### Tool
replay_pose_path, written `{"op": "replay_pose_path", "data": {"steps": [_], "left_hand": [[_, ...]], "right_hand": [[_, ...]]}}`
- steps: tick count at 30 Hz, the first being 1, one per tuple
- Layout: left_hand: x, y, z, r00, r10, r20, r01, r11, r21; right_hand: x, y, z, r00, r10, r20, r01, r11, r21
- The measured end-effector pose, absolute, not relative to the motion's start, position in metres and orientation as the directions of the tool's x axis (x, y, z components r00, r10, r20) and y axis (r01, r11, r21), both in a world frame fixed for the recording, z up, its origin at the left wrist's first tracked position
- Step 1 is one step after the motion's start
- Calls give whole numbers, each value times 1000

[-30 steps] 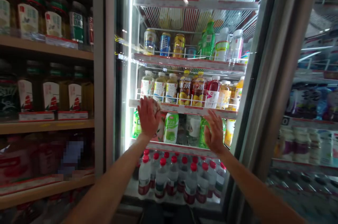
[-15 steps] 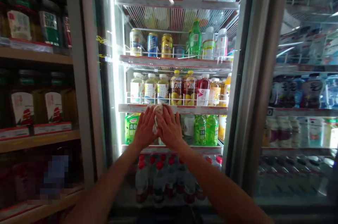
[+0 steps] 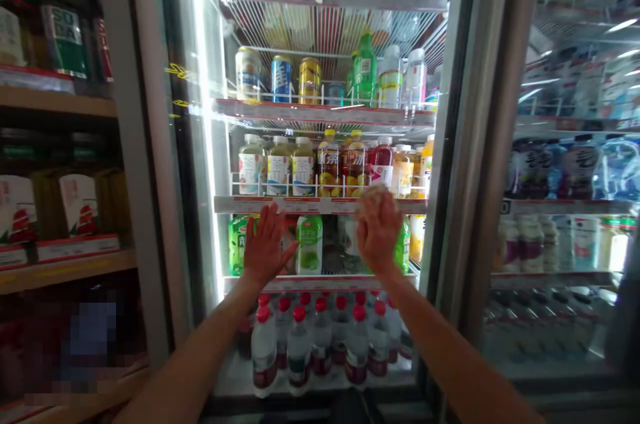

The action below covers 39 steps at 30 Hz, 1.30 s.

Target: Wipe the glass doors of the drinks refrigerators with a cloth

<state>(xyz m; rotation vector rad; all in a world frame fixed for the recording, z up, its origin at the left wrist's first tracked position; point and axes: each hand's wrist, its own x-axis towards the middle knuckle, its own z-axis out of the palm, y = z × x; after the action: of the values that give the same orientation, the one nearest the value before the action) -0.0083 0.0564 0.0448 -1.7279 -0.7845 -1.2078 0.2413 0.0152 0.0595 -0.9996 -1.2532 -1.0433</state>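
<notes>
My left hand (image 3: 265,244) is open, palm forward and fingers raised, apparently flat on the glass door (image 3: 193,317) of a lit drinks fridge. It holds nothing. My right hand (image 3: 380,231) is to its right, blurred by motion, with a pale crumpled cloth (image 3: 373,196) under its fingers against the glass. Behind the hands, a green-labelled bottle (image 3: 310,244) stands on a shelf between them. Yellow-capped tea bottles (image 3: 329,164) stand on the shelf above. My right hand partly covers another green bottle (image 3: 403,244).
Several red-capped bottles (image 3: 299,351) stand at the fridge bottom. Cans (image 3: 281,79) and bottles fill higher shelves. A metal door frame (image 3: 495,144) rises on the right, beside another stocked fridge. Wooden shelves (image 3: 65,271) with large bottles are on the left.
My hands were together at the middle; now they are apart. The right hand has moved right with the cloth, while the left has shifted slightly left and down. The view has shifted slightly.
</notes>
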Motion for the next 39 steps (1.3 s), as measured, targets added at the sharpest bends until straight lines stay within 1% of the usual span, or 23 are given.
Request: {"op": "replay_pose_path", "data": {"steps": [3, 5, 7, 8, 10, 12, 13, 14, 16, 18, 20, 22, 25, 26, 27, 28, 29, 31, 33, 35, 36, 37, 39], "left_hand": [[-9, 56, 46, 343, -3, 939, 851, -422, -312], [-10, 56, 46, 344, -7, 939, 853, -415, -316], [-9, 56, 46, 338, -4, 941, 856, -414, -309], [-8, 56, 45, 334, -1, 943, 858, -414, -304], [-7, 56, 44, 324, 9, 946, 865, -408, -293], [-4, 56, 44, 312, 10, 950, 870, -403, -282], [-3, 55, 43, 303, 12, 953, 874, -403, -273], [-2, 55, 43, 293, 17, 956, 877, -403, -262], [-1, 54, 42, 277, 24, 961, 883, -400, -244], [0, 54, 42, 272, 21, 962, 886, -395, -242], [1, 53, 41, 274, 12, 962, 885, -395, -247], [2, 52, 40, 268, 7, 963, 885, -397, -243], [7, 52, 38, 229, 26, 973, 896, -397, -200], [8, 52, 38, 218, 34, 975, 898, -399, -186], [8, 52, 37, 209, 44, 977, 899, -402, -174], [9, 53, 36, 204, 54, 977, 899, -405, -166], [9, 53, 36, 203, 61, 977, 899, -408, -161], [8, 53, 36, 206, 64, 976, 897, -412, -162], [8, 52, 37, 209, 57, 976, 895, -413, -167], [8, 51, 38, 211, 42, 977, 891, -419, -174], [9, 51, 38, 210, 33, 977, 889, -422, -177], [9, 50, 38, 205, 25, 978, 889, -422, -176], [12, 50, 37, 193, 12, 981, 891, -420, -170]], "right_hand": [[193, 16, 55, -233, 44, 972, 933, 293, 210], [200, 13, 51, -308, 65, 949, 916, 292, 277], [240, 10, 47, -243, 44, 969, 944, 238, 226], [266, 8, 46, -154, 4, 988, 969, 198, 150], [311, 6, 46, 112, -63, 992, 985, 138, -102], [328, 8, 47, 270, -114, 956, 957, 145, -253], [322, 9, 47, 280, -119, 953, 951, 168, -258], [308, 11, 46, 237, -105, 966, 957, 194, -214], [267, 13, 44, 45, -45, 998, 965, 261, -32], [230, 12, 42, -169, 36, 985, 936, 318, 149], [222, 10, 40, -276, 76, 958, 914, 331, 237], [245, 8, 38, -212, 34, 977, 938, 289, 193], [296, 10, 39, 105, -129, 986, 974, 212, -76], [304, 12, 40, 181, -165, 970, 967, 208, -145], [304, 14, 41, 215, -180, 960, 961, 214, -175], [295, 15, 41, 211, -178, 961, 960, 225, -169], [279, 16, 41, 163, -153, 975, 963, 242, -123], [236, 16, 38, 17, -80, 997, 962, 273, 5], [200, 13, 33, -181, 34, 983, 932, 326, 160], [196, 10, 27, -283, 97, 954, 907, 352, 232], [207, 8, 23, -263, 96, 960, 916, 339, 217], [225, 7, 20, -196, 76, 978, 937, 308, 164], [269, 6, 17, 30, -33, 999, 973, 229, -22]]}}
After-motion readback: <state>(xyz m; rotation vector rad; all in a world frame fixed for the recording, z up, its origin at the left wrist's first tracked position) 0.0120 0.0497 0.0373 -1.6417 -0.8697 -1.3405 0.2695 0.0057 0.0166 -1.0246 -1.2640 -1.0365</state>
